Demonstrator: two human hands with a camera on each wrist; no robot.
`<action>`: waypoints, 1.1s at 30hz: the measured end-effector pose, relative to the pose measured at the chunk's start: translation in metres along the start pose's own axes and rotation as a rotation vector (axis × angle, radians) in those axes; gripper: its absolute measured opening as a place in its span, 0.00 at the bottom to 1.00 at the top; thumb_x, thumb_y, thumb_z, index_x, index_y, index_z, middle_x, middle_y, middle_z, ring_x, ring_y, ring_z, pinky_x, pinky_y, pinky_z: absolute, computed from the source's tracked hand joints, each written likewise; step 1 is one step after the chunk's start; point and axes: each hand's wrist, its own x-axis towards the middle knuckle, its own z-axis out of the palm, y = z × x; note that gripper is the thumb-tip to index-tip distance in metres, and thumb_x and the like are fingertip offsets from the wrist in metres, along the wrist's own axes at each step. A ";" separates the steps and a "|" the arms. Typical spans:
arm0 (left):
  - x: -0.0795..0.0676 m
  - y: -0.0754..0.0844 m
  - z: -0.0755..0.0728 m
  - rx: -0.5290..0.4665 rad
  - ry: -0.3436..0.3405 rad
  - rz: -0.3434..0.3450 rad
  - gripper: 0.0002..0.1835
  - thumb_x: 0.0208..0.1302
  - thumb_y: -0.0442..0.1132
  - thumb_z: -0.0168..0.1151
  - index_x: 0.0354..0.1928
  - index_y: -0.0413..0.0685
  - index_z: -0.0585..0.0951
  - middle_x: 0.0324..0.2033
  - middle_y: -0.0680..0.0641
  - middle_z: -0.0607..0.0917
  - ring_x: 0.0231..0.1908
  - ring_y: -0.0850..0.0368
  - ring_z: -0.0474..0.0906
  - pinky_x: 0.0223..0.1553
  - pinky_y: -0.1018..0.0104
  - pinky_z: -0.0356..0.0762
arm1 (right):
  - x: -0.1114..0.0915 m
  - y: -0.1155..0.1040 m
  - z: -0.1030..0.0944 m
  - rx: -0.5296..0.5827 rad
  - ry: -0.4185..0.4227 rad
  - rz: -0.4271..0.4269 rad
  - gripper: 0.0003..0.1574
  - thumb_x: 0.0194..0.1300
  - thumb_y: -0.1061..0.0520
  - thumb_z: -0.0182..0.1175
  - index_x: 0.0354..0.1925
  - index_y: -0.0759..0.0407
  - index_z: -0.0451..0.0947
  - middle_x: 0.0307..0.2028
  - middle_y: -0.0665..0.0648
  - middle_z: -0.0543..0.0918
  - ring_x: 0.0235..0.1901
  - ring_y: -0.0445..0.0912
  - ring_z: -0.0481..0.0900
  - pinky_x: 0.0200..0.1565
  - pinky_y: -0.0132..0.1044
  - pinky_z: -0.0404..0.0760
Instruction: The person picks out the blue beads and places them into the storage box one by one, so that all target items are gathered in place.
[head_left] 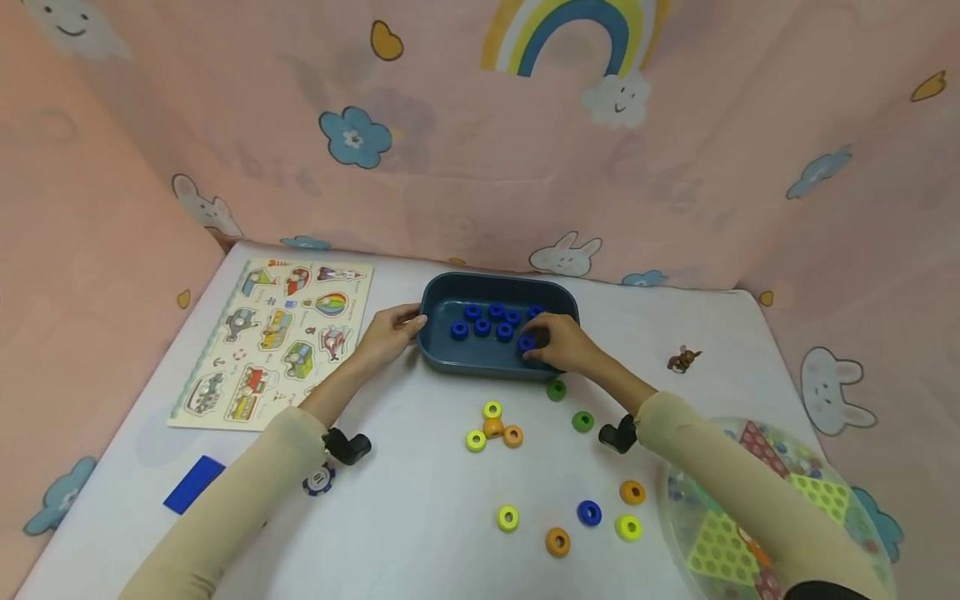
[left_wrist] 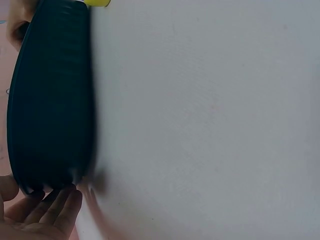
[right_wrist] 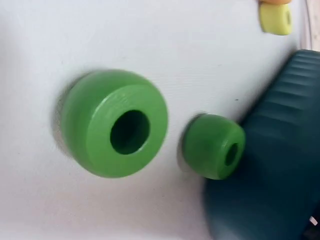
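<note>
A dark blue-green tray (head_left: 480, 360) stands at the back of the white table with several blue beads (head_left: 482, 327) inside. At its left end my left hand (head_left: 390, 335) holds the wall, thumb at the rim and fingers against the outside, as the left wrist view shows on the hand (left_wrist: 47, 212). My right hand (head_left: 564, 343) reaches over the tray's right end, thumb and fingertips pinching a blue bead (head_left: 527, 342) just inside it. Two green beads, one nearer the tray (right_wrist: 214, 146) and one farther out (right_wrist: 115, 124), lie outside the tray below the right hand.
Yellow and orange beads (head_left: 492, 427) cluster before the tray; more beads, including a blue one (head_left: 589, 512), lie nearer. A picture board (head_left: 277, 342), blue card (head_left: 193, 484) and poker chip (head_left: 319, 480) are left. A small brown figure (head_left: 683, 359) and round clear container (head_left: 678, 533) are right.
</note>
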 end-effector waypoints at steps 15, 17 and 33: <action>-0.001 0.004 0.002 -0.003 -0.008 -0.003 0.24 0.69 0.38 0.52 0.63 0.33 0.66 0.58 0.35 0.71 0.53 0.46 0.73 0.45 0.67 0.77 | -0.074 -0.020 -0.026 0.168 0.084 -0.074 0.13 0.55 0.57 0.68 0.41 0.54 0.81 0.36 0.52 0.81 0.33 0.42 0.76 0.33 0.36 0.78; -0.001 0.003 0.002 0.008 -0.002 -0.006 0.23 0.69 0.38 0.52 0.62 0.33 0.66 0.58 0.36 0.71 0.53 0.46 0.73 0.45 0.68 0.77 | -0.092 -0.022 -0.029 0.186 0.044 -0.091 0.12 0.55 0.56 0.67 0.41 0.51 0.80 0.37 0.50 0.82 0.34 0.41 0.77 0.35 0.35 0.79; -0.002 0.004 0.001 -0.011 0.000 0.004 0.23 0.69 0.37 0.52 0.62 0.32 0.66 0.57 0.35 0.72 0.53 0.45 0.74 0.45 0.68 0.77 | -0.200 -0.012 0.026 0.144 -0.321 -0.104 0.19 0.49 0.57 0.71 0.42 0.48 0.79 0.42 0.41 0.77 0.44 0.38 0.74 0.47 0.37 0.76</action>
